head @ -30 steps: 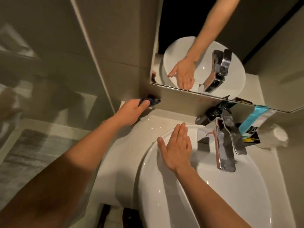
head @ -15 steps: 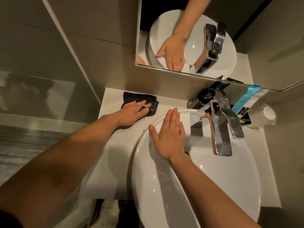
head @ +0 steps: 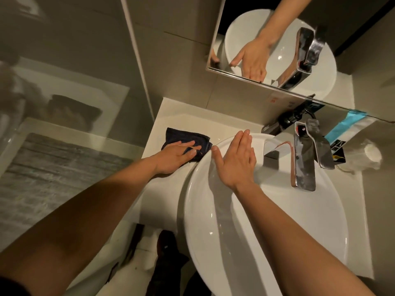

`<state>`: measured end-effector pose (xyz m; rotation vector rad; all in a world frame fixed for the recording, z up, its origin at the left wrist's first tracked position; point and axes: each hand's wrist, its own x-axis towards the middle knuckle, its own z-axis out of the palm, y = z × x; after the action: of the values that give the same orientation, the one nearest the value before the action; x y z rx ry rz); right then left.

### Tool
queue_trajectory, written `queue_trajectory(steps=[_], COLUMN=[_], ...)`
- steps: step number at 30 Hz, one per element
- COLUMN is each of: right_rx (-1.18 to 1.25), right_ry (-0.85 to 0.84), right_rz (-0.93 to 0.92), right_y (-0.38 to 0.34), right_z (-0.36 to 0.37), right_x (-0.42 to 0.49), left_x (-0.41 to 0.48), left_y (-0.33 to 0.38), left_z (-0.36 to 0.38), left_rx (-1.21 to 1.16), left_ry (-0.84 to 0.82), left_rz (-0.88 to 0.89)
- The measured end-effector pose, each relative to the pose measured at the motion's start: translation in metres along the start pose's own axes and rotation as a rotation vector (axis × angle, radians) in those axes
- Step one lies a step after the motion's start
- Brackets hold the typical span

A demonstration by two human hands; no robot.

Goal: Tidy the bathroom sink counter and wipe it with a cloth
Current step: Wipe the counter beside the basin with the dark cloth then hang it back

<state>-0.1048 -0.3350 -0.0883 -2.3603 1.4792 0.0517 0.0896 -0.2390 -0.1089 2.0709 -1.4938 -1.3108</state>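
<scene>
While your left hand (head: 174,155) pressed flat fingers on the cloth (head: 186,139), right hand (head: 235,161) lay open on the sink (head: 277,231); the cloth could bunch against its rim.

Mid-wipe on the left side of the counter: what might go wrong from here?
The dark cloth under the left hand is bunched against the basin wall, so the strip at the basin's foot may go unwiped. The right hand leans flat on the glossy rim and might slip. Items crowded behind the faucet, like the tube, could topple if the cloth sweeps there.
</scene>
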Motion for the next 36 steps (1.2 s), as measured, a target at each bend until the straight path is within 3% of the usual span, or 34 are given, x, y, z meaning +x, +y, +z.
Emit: queue_trajectory(steps=[12, 31, 36], right_rx=[-0.008, 0.025, 0.028], right_ry=[-0.004, 0.026, 0.010], right_rz=[-0.023, -0.051, -0.053], right_y=[0.003, 0.005, 0.006], right_z=[0.002, 0.003, 0.001], right_x=[0.004, 0.006, 0.006], left_x=[-0.092, -0.183, -0.204], left_y=[-0.020, 0.001, 0.020], left_z=[0.064, 0.171, 0.179], left_rx=[-0.175, -0.292, -0.638], left_ry=[0.159, 0.427, 0.463], left_rz=[-0.106, -0.112, -0.246])
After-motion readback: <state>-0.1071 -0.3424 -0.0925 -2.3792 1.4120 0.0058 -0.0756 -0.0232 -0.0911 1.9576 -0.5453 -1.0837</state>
